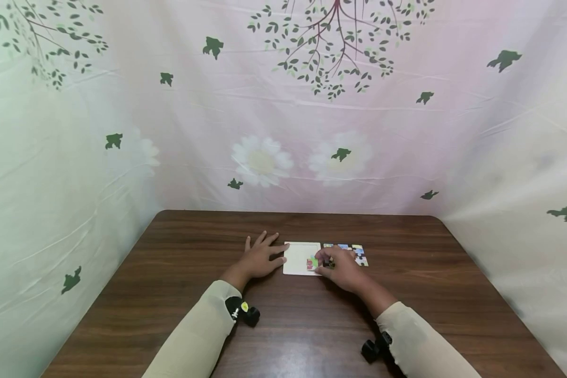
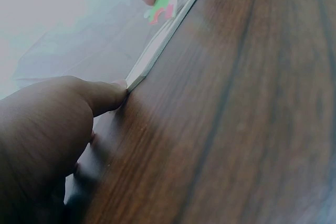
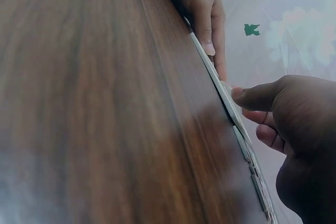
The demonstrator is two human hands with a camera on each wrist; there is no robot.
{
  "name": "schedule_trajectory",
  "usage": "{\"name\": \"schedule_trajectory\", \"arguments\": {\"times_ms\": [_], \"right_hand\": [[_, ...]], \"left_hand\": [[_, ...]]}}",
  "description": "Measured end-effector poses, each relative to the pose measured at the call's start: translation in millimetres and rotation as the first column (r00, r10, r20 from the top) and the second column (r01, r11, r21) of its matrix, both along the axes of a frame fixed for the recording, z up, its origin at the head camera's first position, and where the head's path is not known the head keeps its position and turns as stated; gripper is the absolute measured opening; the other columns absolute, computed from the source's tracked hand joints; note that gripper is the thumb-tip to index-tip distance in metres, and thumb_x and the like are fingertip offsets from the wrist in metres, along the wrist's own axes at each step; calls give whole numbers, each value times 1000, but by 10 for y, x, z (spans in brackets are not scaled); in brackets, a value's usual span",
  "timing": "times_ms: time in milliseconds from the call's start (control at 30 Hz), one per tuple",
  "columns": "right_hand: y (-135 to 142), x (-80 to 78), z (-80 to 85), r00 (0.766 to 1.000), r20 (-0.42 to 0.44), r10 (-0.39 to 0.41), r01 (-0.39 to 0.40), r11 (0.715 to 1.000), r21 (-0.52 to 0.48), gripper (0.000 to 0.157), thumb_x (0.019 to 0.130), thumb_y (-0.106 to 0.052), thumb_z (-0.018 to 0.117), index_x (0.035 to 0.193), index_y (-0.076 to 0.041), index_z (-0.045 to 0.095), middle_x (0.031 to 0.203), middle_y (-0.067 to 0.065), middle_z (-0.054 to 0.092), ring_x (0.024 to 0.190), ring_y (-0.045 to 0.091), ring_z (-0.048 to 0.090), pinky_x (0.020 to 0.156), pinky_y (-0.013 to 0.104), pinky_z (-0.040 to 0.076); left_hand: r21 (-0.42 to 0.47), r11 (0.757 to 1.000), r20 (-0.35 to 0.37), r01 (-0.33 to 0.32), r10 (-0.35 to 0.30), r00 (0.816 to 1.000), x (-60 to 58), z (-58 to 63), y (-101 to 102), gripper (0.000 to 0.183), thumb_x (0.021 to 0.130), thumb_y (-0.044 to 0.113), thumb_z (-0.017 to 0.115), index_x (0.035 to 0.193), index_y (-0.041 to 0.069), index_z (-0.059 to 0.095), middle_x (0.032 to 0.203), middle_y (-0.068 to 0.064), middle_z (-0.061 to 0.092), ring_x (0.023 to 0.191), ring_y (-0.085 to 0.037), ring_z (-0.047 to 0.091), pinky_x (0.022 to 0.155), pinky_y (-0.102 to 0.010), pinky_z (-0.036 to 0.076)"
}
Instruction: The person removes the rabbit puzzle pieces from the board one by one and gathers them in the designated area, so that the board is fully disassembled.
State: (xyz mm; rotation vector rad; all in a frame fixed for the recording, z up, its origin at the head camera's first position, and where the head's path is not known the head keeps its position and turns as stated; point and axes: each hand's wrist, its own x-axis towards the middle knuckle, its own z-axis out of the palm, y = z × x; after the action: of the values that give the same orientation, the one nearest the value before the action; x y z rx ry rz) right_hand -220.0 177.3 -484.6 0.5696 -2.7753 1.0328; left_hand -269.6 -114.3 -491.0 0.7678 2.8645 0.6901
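A white puzzle tray (image 1: pixel 295 257) with a raised rim lies flat on the brown table. My left hand (image 1: pixel 261 258) touches the tray's left edge with its thumb and a finger, the other fingers spread over the table. Over the tray's right side, my right hand (image 1: pixel 342 269) pinches a green and pink puzzle piece (image 1: pixel 312 263) between thumb and fingers. In the left wrist view the puzzle piece (image 2: pixel 164 8) tilts above the tray's rim. Several colourful puzzle pieces (image 1: pixel 360 256) lie to the right of the tray, partly hidden by the right hand.
The wood-grain table (image 1: pixel 283 325) extends toward me on both sides of the arms. A patterned cloth (image 1: pixel 302 121) with leaves, birds and flowers hangs behind and beside it. Each wrist carries a small black camera (image 1: pixel 251 316).
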Motion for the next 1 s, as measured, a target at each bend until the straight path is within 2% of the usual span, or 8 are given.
{"name": "schedule_trajectory", "arguments": {"times_ms": [133, 267, 567, 700, 800, 1000], "right_hand": [[32, 12, -16, 999, -32, 26, -26, 1000, -9, 19, 94, -13, 87, 108, -17, 75, 112, 3, 71, 113, 28, 63, 98, 56, 29], [88, 39, -6, 998, -45, 41, -43, 998, -37, 22, 94, -11, 87, 111, -16, 74, 136, 13, 65, 131, 36, 55, 103, 64, 30], [205, 64, -23, 996, -83, 36, -39, 998, -45, 25, 93, -9, 88, 113, -14, 75, 137, 13, 62, 125, 31, 50, 98, 50, 39], [271, 78, -51, 994, -109, 18, -24, 998, -60, 25, 90, -9, 89, 112, -14, 76, 135, 13, 62, 127, 33, 48, 99, 55, 33], [332, 81, -69, 992, -128, 0, -10, 997, -74, 26, 88, -9, 90, 109, -15, 77, 134, 13, 62, 129, 36, 47, 96, 54, 27], [474, 92, -84, 989, -144, -29, 16, 996, -93, 27, 86, -7, 92, 108, -14, 77, 136, 17, 60, 130, 40, 44, 94, 52, 25]], "left_hand": [[-2, 1000, -3, -5, 5, 1000, -6, -17, 5, 52, 112, 53, 55, 162, 36, 55, 181, -7, 32, 172, -43, 12, 130, -80, -1], [-8, 1000, -2, -10, 10, 1000, -5, -20, 16, 53, 112, 54, 55, 162, 36, 55, 181, -7, 32, 172, -43, 13, 130, -81, 0], [0, 1000, 15, -7, 7, 1000, 6, -12, 22, 53, 112, 53, 55, 163, 36, 54, 181, -7, 31, 172, -42, 12, 130, -80, -1], [-11, 1000, 16, -4, 5, 1000, -2, -12, 25, 53, 112, 53, 55, 163, 37, 52, 182, -6, 30, 172, -42, 11, 131, -80, -2], [-7, 1000, 15, -4, 4, 1000, -5, -7, 26, 53, 112, 52, 55, 163, 36, 53, 181, -7, 31, 172, -43, 12, 130, -80, -1], [-8, 1000, 19, -7, 7, 1000, -11, -1, 19, 53, 112, 52, 55, 163, 36, 54, 181, -7, 31, 172, -43, 12, 130, -80, -1]]}}
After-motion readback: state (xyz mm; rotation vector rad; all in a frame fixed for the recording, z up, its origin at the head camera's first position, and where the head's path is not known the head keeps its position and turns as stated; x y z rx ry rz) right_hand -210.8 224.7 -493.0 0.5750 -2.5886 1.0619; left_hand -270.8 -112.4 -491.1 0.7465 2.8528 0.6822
